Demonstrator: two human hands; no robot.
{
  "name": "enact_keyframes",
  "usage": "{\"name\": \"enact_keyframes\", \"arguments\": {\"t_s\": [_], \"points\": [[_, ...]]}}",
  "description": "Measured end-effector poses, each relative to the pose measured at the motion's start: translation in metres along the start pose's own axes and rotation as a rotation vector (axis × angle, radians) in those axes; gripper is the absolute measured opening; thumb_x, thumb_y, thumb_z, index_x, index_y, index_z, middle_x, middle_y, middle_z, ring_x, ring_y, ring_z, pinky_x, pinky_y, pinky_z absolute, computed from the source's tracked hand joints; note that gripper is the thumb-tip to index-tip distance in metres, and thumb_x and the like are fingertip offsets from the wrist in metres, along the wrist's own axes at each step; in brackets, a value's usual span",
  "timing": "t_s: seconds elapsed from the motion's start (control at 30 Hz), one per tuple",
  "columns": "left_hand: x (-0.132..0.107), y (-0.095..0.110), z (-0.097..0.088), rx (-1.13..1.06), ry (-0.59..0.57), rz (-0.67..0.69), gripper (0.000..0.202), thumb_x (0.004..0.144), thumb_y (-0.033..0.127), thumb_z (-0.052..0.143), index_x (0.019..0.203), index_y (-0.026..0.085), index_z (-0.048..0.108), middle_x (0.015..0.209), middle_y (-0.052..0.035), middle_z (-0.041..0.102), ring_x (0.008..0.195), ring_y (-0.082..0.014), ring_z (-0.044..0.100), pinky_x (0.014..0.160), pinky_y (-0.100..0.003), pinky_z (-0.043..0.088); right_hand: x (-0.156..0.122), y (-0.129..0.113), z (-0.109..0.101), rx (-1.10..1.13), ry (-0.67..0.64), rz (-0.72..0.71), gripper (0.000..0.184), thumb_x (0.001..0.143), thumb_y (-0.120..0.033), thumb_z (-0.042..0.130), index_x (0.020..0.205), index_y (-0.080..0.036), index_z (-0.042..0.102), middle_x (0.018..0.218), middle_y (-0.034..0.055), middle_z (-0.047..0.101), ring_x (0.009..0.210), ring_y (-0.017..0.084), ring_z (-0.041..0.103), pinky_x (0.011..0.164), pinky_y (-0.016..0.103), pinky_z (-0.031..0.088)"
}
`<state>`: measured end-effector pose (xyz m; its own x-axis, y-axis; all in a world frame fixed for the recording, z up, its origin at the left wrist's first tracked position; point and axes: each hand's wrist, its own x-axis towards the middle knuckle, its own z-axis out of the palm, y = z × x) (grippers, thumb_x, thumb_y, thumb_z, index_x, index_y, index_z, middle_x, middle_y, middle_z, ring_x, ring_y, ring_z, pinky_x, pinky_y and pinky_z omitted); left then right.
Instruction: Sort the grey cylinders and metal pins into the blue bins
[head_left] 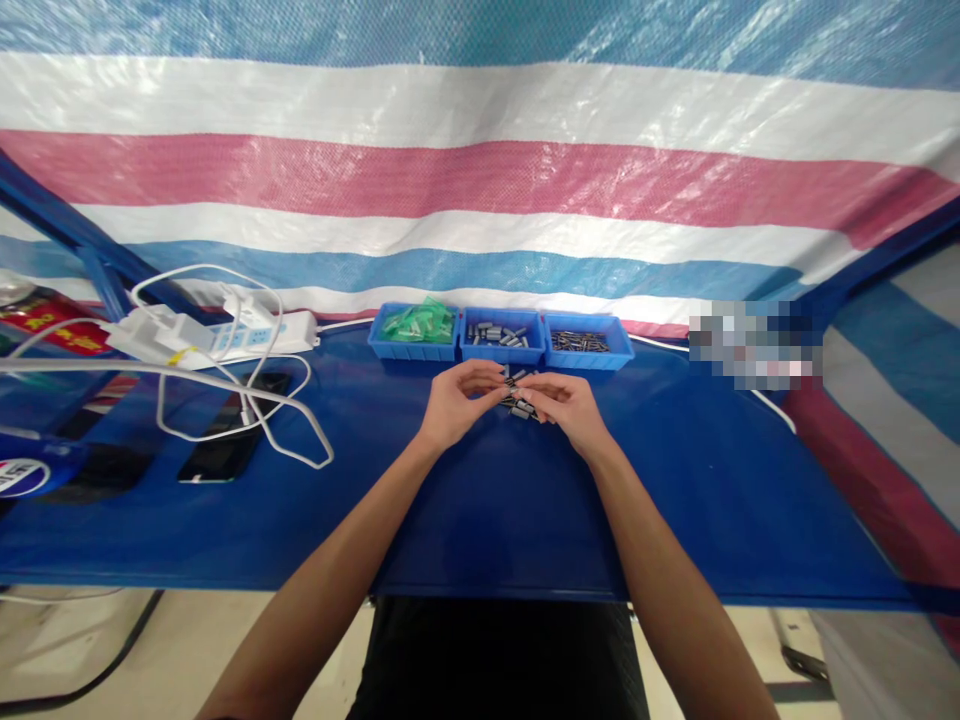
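Observation:
My left hand (459,402) and my right hand (571,408) meet fingertip to fingertip above the blue table. Thumb and fingers are pinched on both, and whatever small thing sits between the tips is too small to name. Beneath and between them lies a little pile of metal parts (523,408), mostly thin pins and short grey cylinders, partly hidden by my fingers. Just behind stand three blue bins in a row: a left bin (414,351) with green plastic pieces, a middle bin (502,354) with grey metal cylinders, and a right bin (591,360) with thin metal pins or screws.
To the left, a white power strip (292,335) with plugs and looping white cables (289,400) lies near a black phone (225,440). Bottles (56,315) lie at the far left. A blurred-out object (754,345) is at the back right. Striped sheeting (480,175) hangs behind.

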<state>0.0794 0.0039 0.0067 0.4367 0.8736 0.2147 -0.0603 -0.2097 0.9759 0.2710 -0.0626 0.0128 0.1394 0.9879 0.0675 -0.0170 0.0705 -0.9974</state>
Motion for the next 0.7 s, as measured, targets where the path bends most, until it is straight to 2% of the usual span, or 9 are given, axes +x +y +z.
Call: {"name": "enact_keyframes", "arguments": {"t_s": [0.13,0.23,0.33,0.4,0.5,0.7], "points": [[0.0,-0.003,-0.007,0.317,-0.058,0.119,0.034,0.085,0.038,0.08,0.113,0.019,0.074,0.099,-0.0076,0.08,0.09,-0.0224,0.076,0.082,-0.034,0.06,0.001,0.001,-0.006,-0.032,0.123,-0.056,0.031,0.076,-0.045,0.086,0.094,-0.02,0.083,0.075,0.0042,0.076,0.048,0.011,0.052,0.045,0.027,0.043],[0.001,-0.009,-0.013,0.514,-0.136,0.191,0.031,0.086,0.035,0.079,0.113,0.021,0.075,0.1,-0.0062,0.079,0.09,-0.0225,0.074,0.08,-0.034,0.058,0.003,0.005,-0.016,-0.078,0.256,-0.16,0.033,0.081,-0.042,0.082,0.108,-0.023,0.081,0.103,0.0074,0.08,0.054,0.012,0.057,0.048,0.028,0.047],[0.001,-0.016,-0.016,0.635,-0.209,0.241,0.024,0.088,0.029,0.076,0.111,0.023,0.075,0.102,-0.0063,0.078,0.091,-0.0234,0.071,0.081,-0.035,0.057,0.006,0.009,-0.025,-0.135,0.339,-0.188,0.052,0.082,-0.04,0.079,0.132,-0.027,0.071,0.135,0.0105,0.072,0.067,0.016,0.067,0.048,0.028,0.049],[0.0,-0.019,-0.015,0.68,-0.237,0.259,0.019,0.089,0.024,0.073,0.109,0.024,0.076,0.104,-0.0065,0.078,0.093,-0.0237,0.07,0.083,-0.036,0.056,0.008,0.011,-0.03,-0.152,0.382,-0.176,0.059,0.082,-0.04,0.078,0.138,-0.028,0.067,0.143,0.0116,0.067,0.074,0.019,0.072,0.048,0.028,0.05],[0.0,-0.02,-0.014,0.704,-0.258,0.266,0.019,0.092,0.019,0.068,0.107,0.024,0.076,0.103,-0.0066,0.077,0.094,-0.0235,0.068,0.084,-0.035,0.056,0.009,0.014,-0.033,-0.143,0.413,-0.175,0.053,0.083,-0.04,0.076,0.133,-0.026,0.069,0.14,0.0124,0.068,0.073,0.019,0.072,0.048,0.028,0.049],[0.0,-0.017,-0.013,0.713,-0.266,0.259,0.023,0.094,0.014,0.061,0.112,0.022,0.074,0.103,-0.0079,0.073,0.09,-0.0214,0.068,0.083,-0.033,0.055,0.009,0.016,-0.03,-0.118,0.373,-0.168,0.041,0.083,-0.042,0.076,0.12,-0.024,0.072,0.126,0.0104,0.075,0.065,0.016,0.068,0.051,0.029,0.05]]}}
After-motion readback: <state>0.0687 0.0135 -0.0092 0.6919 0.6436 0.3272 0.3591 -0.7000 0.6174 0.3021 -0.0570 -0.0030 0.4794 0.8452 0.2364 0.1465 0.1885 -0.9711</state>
